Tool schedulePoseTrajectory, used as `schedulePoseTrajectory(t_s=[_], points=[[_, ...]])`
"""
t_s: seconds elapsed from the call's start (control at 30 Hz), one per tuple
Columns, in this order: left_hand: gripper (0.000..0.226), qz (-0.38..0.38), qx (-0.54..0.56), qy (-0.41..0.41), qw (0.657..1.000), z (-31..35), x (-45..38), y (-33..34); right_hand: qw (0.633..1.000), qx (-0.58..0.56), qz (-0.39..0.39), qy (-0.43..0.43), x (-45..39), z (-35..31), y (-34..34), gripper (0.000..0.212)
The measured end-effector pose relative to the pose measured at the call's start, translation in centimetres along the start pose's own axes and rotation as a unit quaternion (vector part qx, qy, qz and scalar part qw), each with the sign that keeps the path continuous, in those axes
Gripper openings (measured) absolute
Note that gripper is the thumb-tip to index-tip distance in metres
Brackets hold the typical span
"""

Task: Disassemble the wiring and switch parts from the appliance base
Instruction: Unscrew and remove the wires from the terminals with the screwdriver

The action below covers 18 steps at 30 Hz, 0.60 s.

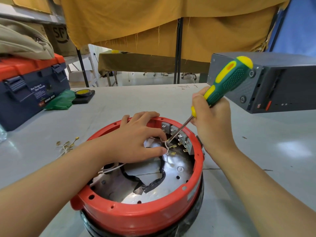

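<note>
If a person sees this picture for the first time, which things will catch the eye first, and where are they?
The red base fills the near middle of the table, open, with white wires and grey switches inside. The right hand grips a green and yellow screwdriver, its tip at the wires, which the left hand pinches. A blue and orange toolbox stands at far left.

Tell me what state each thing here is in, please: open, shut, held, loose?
Red appliance base: open on top, insides showing.
White wires: pinched by the left hand.
Screwdriver: gripped by the right hand, tip at the wires.
Grey switch blocks: mounted on the inside wall.
Loose wires: lying on the table.
Toolbox: lid shut.
</note>
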<state>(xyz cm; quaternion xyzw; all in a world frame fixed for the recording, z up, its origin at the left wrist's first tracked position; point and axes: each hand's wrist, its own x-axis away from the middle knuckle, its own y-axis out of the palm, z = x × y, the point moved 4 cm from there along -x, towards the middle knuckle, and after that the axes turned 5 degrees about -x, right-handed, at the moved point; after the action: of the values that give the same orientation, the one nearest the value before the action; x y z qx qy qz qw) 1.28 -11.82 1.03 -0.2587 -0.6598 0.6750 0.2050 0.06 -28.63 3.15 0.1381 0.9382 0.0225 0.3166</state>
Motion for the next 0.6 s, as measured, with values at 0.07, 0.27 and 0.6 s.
schedulePoseTrajectory(t_s=[0.07, 0.27, 0.6], points=[[0.031, 0.004, 0.011, 0.0, 1.0, 0.0, 0.0, -0.1, 1.0, 0.018, -0.012, -0.02, 0.2, -0.2, 0.4, 0.027], [0.029, 0.006, 0.017, 0.001, 1.0, 0.0, 0.0, 0.0, 0.999, 0.008, -0.008, -0.032, 0.2, -0.7, -0.2, 0.028], [0.026, 0.008, 0.046, 0.007, 0.999, -0.3, -0.1, -0.2, 0.997, -0.016, -0.001, -0.073, -0.2, -1.8, -1.0, 0.026]])
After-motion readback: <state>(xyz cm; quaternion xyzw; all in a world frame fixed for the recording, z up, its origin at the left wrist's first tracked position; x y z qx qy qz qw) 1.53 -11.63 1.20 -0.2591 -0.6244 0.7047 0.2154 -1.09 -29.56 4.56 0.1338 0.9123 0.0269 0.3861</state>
